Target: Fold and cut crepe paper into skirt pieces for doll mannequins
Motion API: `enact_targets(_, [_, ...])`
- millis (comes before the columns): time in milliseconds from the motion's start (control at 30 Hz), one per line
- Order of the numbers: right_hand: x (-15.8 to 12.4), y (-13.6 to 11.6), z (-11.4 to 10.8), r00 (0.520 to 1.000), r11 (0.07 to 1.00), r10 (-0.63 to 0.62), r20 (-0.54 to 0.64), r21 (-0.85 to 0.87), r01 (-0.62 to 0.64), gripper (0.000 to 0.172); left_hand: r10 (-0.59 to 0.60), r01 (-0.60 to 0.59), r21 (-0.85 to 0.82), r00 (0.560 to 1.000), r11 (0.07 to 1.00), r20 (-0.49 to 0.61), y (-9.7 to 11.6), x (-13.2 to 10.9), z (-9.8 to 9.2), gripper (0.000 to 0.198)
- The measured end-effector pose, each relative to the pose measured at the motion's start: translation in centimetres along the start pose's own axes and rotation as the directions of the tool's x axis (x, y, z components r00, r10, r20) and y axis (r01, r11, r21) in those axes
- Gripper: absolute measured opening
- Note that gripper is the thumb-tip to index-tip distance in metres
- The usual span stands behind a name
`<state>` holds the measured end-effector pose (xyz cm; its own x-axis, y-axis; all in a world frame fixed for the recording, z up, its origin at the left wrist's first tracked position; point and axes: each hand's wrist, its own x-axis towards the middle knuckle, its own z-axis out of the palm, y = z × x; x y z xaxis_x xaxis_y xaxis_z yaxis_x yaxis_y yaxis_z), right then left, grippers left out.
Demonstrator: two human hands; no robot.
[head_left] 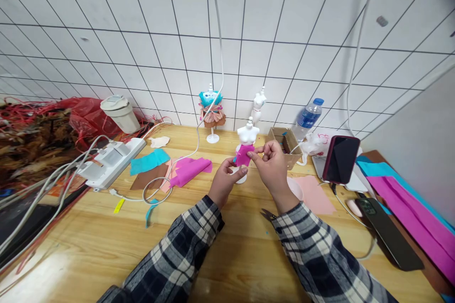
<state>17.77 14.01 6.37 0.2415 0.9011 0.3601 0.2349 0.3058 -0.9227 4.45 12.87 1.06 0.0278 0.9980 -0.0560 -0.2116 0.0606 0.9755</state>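
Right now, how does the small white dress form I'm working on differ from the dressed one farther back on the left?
The front form has a bare white bust; the dressed form has blue ruffles across its bust. Below that, the front form has a plain magenta piece against it, while the dressed form wears a gathered pink and brown skirt. Both have a white, knobbed neck.

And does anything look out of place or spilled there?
No spill shows. A white cable looks out of place, looped across the scraps left of the left hand, where it might snag.
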Motion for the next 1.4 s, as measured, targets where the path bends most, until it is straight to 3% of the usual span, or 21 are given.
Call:
enact_targets(233, [-0.1, -0.2, -0.1, 1.0, 1.0, 0.008, 0.023, 0.013, -0.008, 0.039, 0.033, -0.035, -0.038, 0.997, 0.999, -0.066, -0.6, 0.7, -0.5, 0.029])
enact_targets(467, [-0.2, -1.1, -0.6, 0.998, 0.998, 0.046, 0.034, 0.044, -0.047, 0.04, 0.024, -0.024, 0.02, 0.999, 1.0, -0.029, -0.2, -0.1, -0.4, 0.028])
enact_targets(533, [-1.5, -1.1, -1.4, 0.988, 0.994, 0.101, 0.116, 0.029, -0.105, 0.037, 0.032, -0.03, 0.081, 0.999, 0.996, -0.015, 0.4, -1.1, -1.7, 0.03])
enact_targets(600, [-4.1, -0.7, -2.3, 0.944, 0.981, 0.191, 0.27, -0.071, -0.178, 0.032, 0.067, -0.063, 0.216, 0.998, 0.974, -0.014, 1.0, -2.2, -4.1, 0.026])
enact_targets(667, [-7.5, 0.0, -3.0, 0.857, 0.951, 0.301, 0.418, -0.197, -0.238, 0.028, 0.227, -0.205, 0.611, 0.973, 0.765, 0.043, 1.6, -2.9, -7.2, 0.021])
enact_targets(733, [-10.9, 0.8, -3.3, 0.747, 0.914, 0.405, 0.527, -0.221, -0.34, 0.027, 0.35, -0.192, 0.866, 0.937, 0.461, 0.022, 2.1, -3.1, -10.1, 0.028])
enact_targets(800, [-13.6, 1.4, -3.3, 0.706, 0.898, 0.439, 0.556, -0.241, -0.369, 0.026, 0.376, -0.075, 0.973, 0.927, 0.217, -0.013, 2.5, -2.7, -12.0, 0.041])
enact_targets(867, [-15.1, 1.8, -3.3, 0.729, 0.902, 0.428, 0.535, -0.305, -0.306, 0.025, 0.338, -0.005, 0.993, 0.941, 0.122, -0.037, 2.7, -2.1, -13.0, 0.036])
enact_targets(900, [-15.4, 1.9, -3.4, 0.753, 0.902, 0.411, 0.514, -0.349, -0.255, 0.023, 0.32, 0.019, 0.99, 0.945, 0.14, -0.063, 2.8, -1.8, -13.1, 0.03])
enact_targets(933, [-15.5, 2.1, -3.6, 0.779, 0.897, 0.392, 0.489, -0.392, -0.204, 0.022, 0.311, 0.038, 0.974, 0.944, 0.224, -0.109, 2.9, -1.6, -13.2, 0.023])
enact_targets(1033, [-15.4, 2.7, -4.3, 0.836, 0.876, 0.345, 0.427, -0.466, -0.124, 0.022, 0.294, 0.063, 0.782, 0.905, 0.62, -0.306, 3.8, -1.5, -13.5, 0.018])
enact_targets(1100, [-15.3, 3.2, -4.7, 0.856, 0.877, 0.322, 0.405, -0.467, -0.109, 0.023, 0.262, 0.05, 0.634, 0.883, 0.772, -0.389, 4.6, -1.9, -13.7, 0.022])
enact_targets(1200, [-15.0, 4.0, -4.7, 0.873, 0.885, 0.285, 0.396, -0.458, -0.081, 0.025, 0.173, 0.051, 0.479, 0.895, 0.876, -0.411, 5.6, -3.2, -13.5, 0.024])
enact_targets(1267, [-14.6, 4.2, -4.4, 0.895, 0.884, 0.23, 0.381, -0.466, -0.029, 0.028, -0.014, 0.087, 0.179, 0.926, 0.98, -0.377, 5.9, -4.6, -12.8, 0.017])
enact_targets(1333, [-14.3, 3.8, -4.0, 0.935, 0.878, 0.121, 0.333, -0.476, 0.055, 0.03, -0.204, 0.157, -0.182, 0.937, 0.971, -0.283, 5.8, -6.2, -11.5, 0.012])
enact_targets(1400, [-14.2, 2.9, -3.6, 0.964, 0.881, 0.0, 0.267, -0.456, 0.126, 0.028, -0.278, 0.198, -0.363, 0.943, 0.911, -0.184, 5.3, -8.0, -9.7, 0.012])
